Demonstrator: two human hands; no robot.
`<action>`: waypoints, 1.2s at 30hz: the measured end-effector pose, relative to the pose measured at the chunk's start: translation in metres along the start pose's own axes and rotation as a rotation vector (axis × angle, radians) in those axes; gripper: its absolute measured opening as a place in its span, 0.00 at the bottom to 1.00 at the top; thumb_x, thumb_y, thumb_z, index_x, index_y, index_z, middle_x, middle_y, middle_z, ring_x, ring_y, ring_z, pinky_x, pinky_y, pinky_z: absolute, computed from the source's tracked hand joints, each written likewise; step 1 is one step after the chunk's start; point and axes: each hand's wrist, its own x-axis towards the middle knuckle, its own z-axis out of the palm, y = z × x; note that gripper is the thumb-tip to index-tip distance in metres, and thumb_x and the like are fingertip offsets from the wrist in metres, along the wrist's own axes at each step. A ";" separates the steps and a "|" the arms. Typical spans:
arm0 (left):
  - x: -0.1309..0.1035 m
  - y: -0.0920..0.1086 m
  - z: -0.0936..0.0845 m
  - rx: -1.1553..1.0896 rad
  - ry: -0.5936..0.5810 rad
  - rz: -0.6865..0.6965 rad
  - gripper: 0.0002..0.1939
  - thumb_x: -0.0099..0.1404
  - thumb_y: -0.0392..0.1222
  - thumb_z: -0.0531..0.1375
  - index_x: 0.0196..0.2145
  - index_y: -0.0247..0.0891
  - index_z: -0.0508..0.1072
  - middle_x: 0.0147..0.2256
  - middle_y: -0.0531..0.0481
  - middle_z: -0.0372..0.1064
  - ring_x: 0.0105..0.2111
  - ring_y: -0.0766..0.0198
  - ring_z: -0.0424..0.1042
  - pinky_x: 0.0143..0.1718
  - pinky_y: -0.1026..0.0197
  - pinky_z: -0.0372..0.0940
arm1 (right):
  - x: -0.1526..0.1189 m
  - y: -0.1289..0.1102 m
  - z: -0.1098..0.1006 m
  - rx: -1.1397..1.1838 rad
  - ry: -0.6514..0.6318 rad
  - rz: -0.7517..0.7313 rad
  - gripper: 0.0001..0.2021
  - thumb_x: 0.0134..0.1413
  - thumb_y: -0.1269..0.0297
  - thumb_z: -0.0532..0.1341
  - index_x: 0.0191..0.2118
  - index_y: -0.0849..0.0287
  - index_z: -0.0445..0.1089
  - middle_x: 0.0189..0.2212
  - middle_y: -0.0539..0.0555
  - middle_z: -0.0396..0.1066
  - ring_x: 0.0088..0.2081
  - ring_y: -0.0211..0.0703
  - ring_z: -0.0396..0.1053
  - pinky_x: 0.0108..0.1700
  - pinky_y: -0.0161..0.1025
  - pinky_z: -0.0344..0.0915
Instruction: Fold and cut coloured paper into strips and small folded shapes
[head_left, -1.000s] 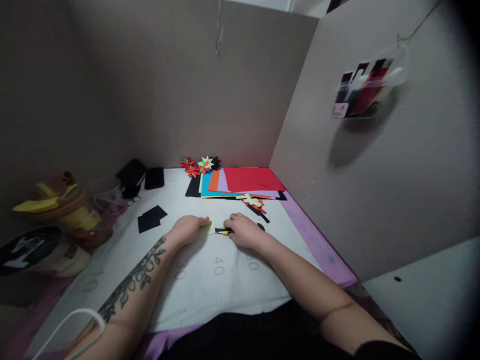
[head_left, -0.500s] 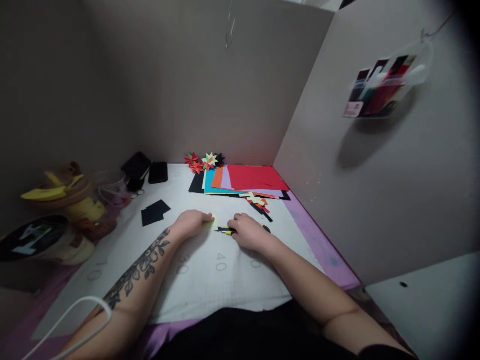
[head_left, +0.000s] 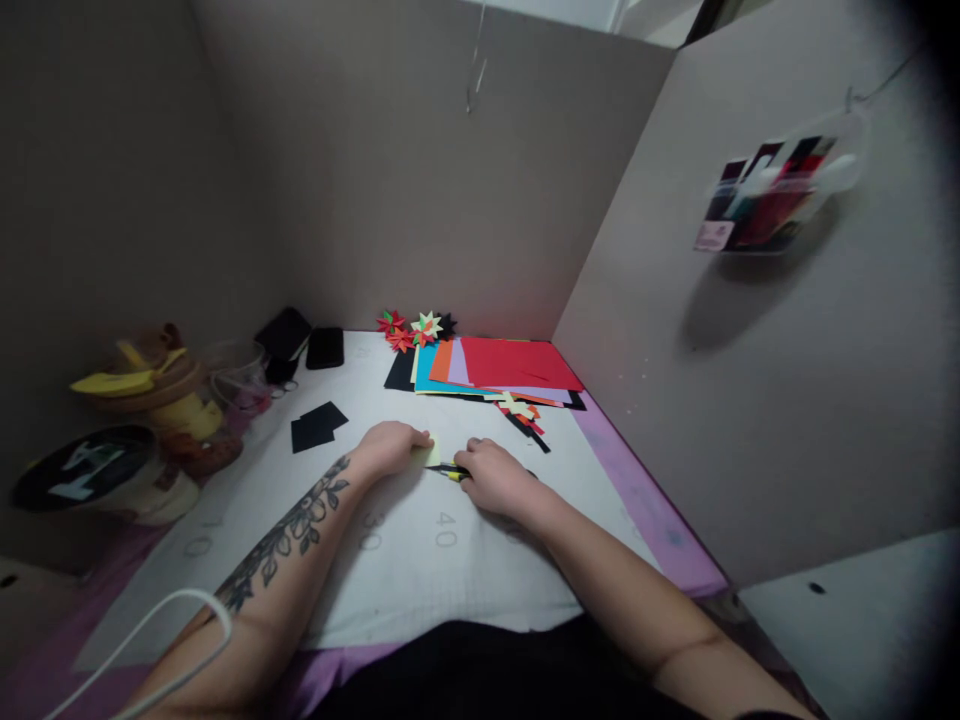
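Left grip (head_left: 388, 447) pinching pale yellow paper (head_left: 434, 454); paper juts out right of fingertips, toward right grip (head_left: 495, 477). Right grip clenched around black-and-yellow cutting tool (head_left: 455, 474), tip aimed left at paper; cannot tell if touching. Paper scraps (head_left: 516, 405) lie beyond right grip. Black paper pieces (head_left: 316, 428) lie left of left grip, white mat (head_left: 442, 590) underneath.

Over the white surface (head_left: 409, 580), our left hand (head_left: 386, 447) pinches pale yellow paper (head_left: 434, 454); our right hand (head_left: 495, 477) grips what look like black-and-yellow scissors (head_left: 454, 474), tips at its edge. Beyond lie coloured paper sheets (head_left: 521, 363) and folded stars (head_left: 427, 326).
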 end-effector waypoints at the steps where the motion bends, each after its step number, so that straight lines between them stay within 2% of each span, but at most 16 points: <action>1: 0.000 0.000 0.000 0.007 -0.001 -0.003 0.20 0.65 0.43 0.49 0.51 0.49 0.71 0.47 0.46 0.73 0.45 0.52 0.71 0.42 0.59 0.62 | 0.000 -0.001 0.000 0.001 0.001 -0.003 0.11 0.52 0.69 0.55 0.41 0.60 0.70 0.38 0.59 0.68 0.41 0.47 0.64 0.41 0.37 0.56; 11: -0.001 0.002 -0.003 0.038 0.005 0.016 0.20 0.64 0.44 0.49 0.51 0.49 0.71 0.46 0.47 0.73 0.44 0.53 0.72 0.41 0.60 0.62 | -0.002 -0.015 0.002 0.004 0.035 -0.008 0.11 0.51 0.68 0.55 0.40 0.61 0.71 0.37 0.60 0.68 0.39 0.48 0.64 0.39 0.39 0.57; 18: 0.000 0.001 -0.004 0.000 -0.017 -0.010 0.20 0.63 0.41 0.51 0.51 0.49 0.71 0.47 0.48 0.73 0.45 0.53 0.71 0.43 0.60 0.62 | 0.005 -0.029 0.004 0.017 0.054 -0.083 0.11 0.51 0.67 0.55 0.39 0.61 0.71 0.37 0.60 0.67 0.39 0.48 0.64 0.39 0.39 0.57; 20: -0.001 -0.001 -0.004 -0.032 -0.018 -0.024 0.21 0.62 0.41 0.52 0.52 0.49 0.71 0.49 0.50 0.71 0.47 0.54 0.71 0.44 0.61 0.61 | 0.003 -0.022 0.001 0.091 0.028 -0.115 0.11 0.51 0.68 0.56 0.39 0.61 0.71 0.37 0.58 0.67 0.38 0.46 0.64 0.39 0.37 0.57; 23: -0.001 -0.004 -0.002 -0.081 -0.017 -0.014 0.22 0.61 0.40 0.52 0.52 0.48 0.71 0.50 0.52 0.70 0.48 0.54 0.70 0.44 0.62 0.61 | -0.006 0.001 -0.008 0.241 -0.005 -0.142 0.12 0.49 0.68 0.58 0.41 0.59 0.71 0.36 0.55 0.67 0.39 0.43 0.64 0.39 0.34 0.56; 29: -0.002 -0.007 -0.001 -0.095 0.009 -0.023 0.27 0.58 0.35 0.51 0.54 0.52 0.67 0.50 0.54 0.70 0.47 0.55 0.70 0.44 0.62 0.61 | -0.017 0.047 -0.014 0.244 0.139 0.141 0.12 0.47 0.70 0.58 0.41 0.59 0.70 0.36 0.55 0.67 0.40 0.42 0.64 0.39 0.34 0.54; 32: -0.003 -0.006 -0.002 -0.095 0.016 -0.032 0.29 0.58 0.34 0.51 0.57 0.52 0.65 0.52 0.53 0.69 0.47 0.54 0.70 0.44 0.61 0.62 | -0.015 0.052 -0.008 0.199 0.118 0.183 0.12 0.46 0.71 0.58 0.40 0.59 0.70 0.36 0.56 0.67 0.40 0.43 0.64 0.38 0.34 0.54; 36: -0.003 -0.006 -0.001 -0.129 0.016 -0.043 0.27 0.60 0.37 0.50 0.57 0.50 0.65 0.53 0.54 0.67 0.50 0.54 0.68 0.47 0.60 0.61 | -0.011 0.048 -0.004 0.176 0.086 0.166 0.11 0.46 0.70 0.58 0.39 0.59 0.70 0.36 0.56 0.67 0.40 0.44 0.64 0.37 0.34 0.54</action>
